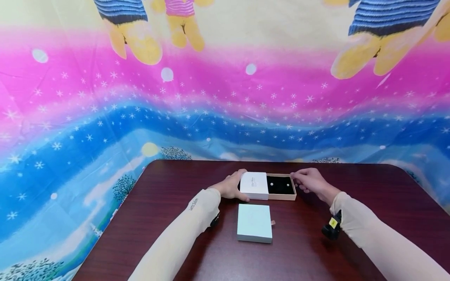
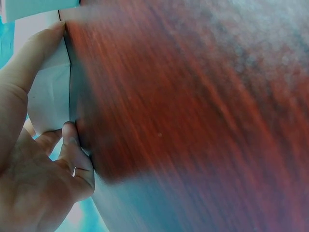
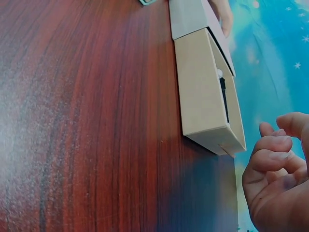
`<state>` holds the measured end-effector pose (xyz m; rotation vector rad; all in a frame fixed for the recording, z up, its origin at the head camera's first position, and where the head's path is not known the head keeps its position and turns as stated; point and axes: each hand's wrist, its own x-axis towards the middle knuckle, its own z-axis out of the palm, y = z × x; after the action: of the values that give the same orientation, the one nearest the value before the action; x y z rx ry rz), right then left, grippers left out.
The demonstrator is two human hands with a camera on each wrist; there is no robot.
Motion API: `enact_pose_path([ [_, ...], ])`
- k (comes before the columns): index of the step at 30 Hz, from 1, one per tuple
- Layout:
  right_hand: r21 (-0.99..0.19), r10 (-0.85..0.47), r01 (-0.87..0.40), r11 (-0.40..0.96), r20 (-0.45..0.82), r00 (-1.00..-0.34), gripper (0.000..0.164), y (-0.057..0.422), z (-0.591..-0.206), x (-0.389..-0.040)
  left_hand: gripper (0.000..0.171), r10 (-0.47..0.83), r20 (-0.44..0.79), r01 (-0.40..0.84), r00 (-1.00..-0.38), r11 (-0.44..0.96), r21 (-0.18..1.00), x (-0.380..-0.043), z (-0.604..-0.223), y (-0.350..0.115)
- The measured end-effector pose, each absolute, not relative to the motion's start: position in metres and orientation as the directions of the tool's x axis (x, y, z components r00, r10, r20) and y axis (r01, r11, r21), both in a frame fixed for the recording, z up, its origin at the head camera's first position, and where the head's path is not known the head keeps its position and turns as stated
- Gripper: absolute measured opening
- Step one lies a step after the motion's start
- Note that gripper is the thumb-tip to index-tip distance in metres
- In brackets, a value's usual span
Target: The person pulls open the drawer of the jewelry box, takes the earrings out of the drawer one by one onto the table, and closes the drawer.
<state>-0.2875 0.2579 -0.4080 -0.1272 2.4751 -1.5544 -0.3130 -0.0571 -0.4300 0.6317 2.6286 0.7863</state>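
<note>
Left hand (image 1: 230, 186) has a proper hold on the white box cover (image 1: 254, 185), thumb along the near side and fingers round the end and far side. So the box is right there in the grip, lying flat on the dark reddish table (image 1: 179, 183).

Out the other end of the cover, to the right of that grip, sticks a cream drawer (image 1: 282, 198), partly slid out. In it there's a black pad (image 1: 279, 189) with two small white pearl-looking studs (image 1: 272, 184) on it, one nearer the gripping hand and one further right.

Right hand (image 1: 313, 181) is over at the drawer's far right end, fingers bent. Head view makes it look like the fingertips are at the corner, but the right wrist view shows a gap, and I can't tell if anything's pinched between them. A little strip (image 3: 227, 151) pokes out of the drawer's end near those fingers.

Just on the near side of the left hand's grip, apart from the white one, sits a pale green box (image 1: 254, 222), closed, with a small pinkish tab (image 1: 273, 223) on its right side. Behind both hands hangs a snowflake-print backdrop (image 1: 228, 128).
</note>
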Motion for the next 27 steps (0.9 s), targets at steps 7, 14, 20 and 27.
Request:
enact_pose_path([
  [7,-0.865,-0.182,0.033,0.501,-0.142,-0.973,0.041,0.250,-0.407,-0.288,0.106,0.503,-0.172,0.328,-0.847,0.749,0.576,-0.313,-0.430,-0.057],
  [14,-0.843,-0.187,0.021,0.538,-0.144,-0.972,0.039,0.244,-0.404,-0.288,0.107,0.502,-0.171,0.326,-0.847,0.748,0.578,-0.313,-0.431,-0.058],
  [20,-0.845,-0.215,0.008,0.535,-0.145,-0.966,0.037,0.239,-0.402,-0.287,0.106,0.502,-0.166,0.333,-0.849,0.751,0.570,-0.313,-0.430,-0.057],
  [27,-0.845,-0.232,-0.012,0.535,-0.134,-0.963,0.035,0.232,-0.404,-0.289,0.106,0.499,-0.174,0.329,-0.849,0.756,0.566,-0.313,-0.430,-0.057],
])
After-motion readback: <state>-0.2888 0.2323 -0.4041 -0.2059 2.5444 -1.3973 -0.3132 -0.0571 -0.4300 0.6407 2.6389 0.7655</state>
